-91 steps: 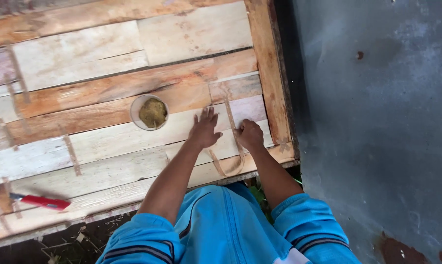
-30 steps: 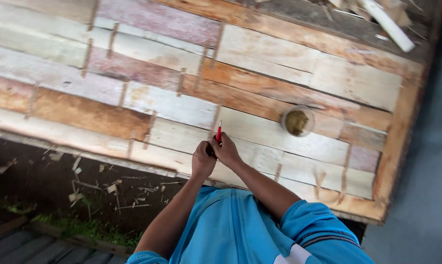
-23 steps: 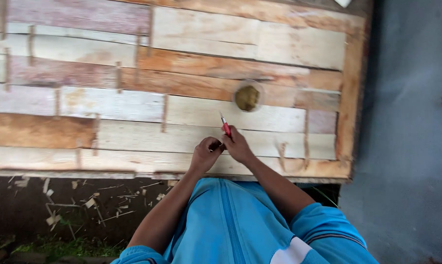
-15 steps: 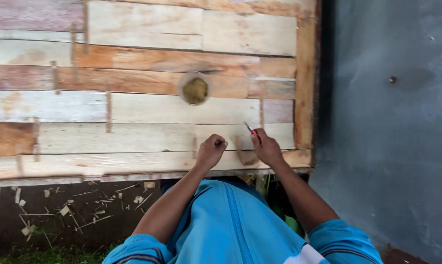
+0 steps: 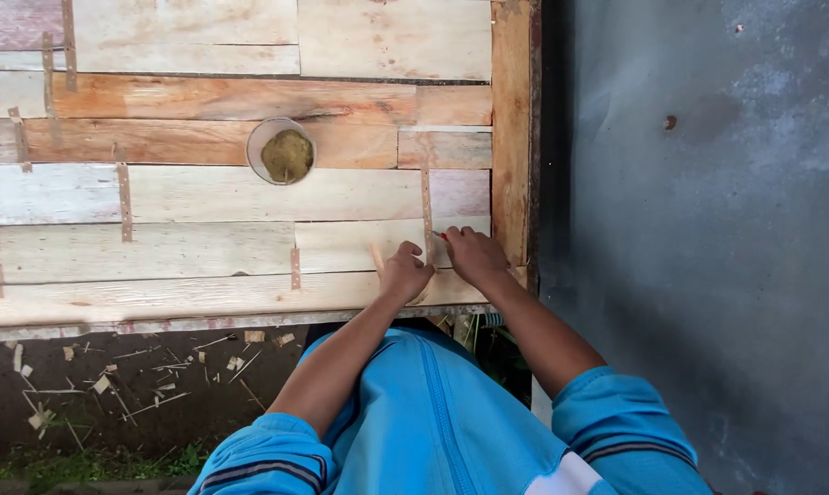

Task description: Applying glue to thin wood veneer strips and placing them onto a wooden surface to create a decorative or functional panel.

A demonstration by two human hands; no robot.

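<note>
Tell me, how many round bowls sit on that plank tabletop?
1. The round bowl, holding a greenish-brown lump, sits mid-table on the plank tabletop, up and left of both hands. Nothing suggests another, though the frame crops the table.

Both hands rest on the plank counter (image 5: 204, 247) near its right edge. The left hand (image 5: 403, 273) lies curled beside a thin wood strip (image 5: 425, 206); the right hand (image 5: 474, 255) pinches a small red tool (image 5: 441, 236). A round bowl (image 5: 281, 151) sits farther up.

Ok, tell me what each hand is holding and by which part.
The right hand grips a red-handled tool by its handle, mostly hidden. The left hand presses a thin wooden strip on the plank table.
</note>
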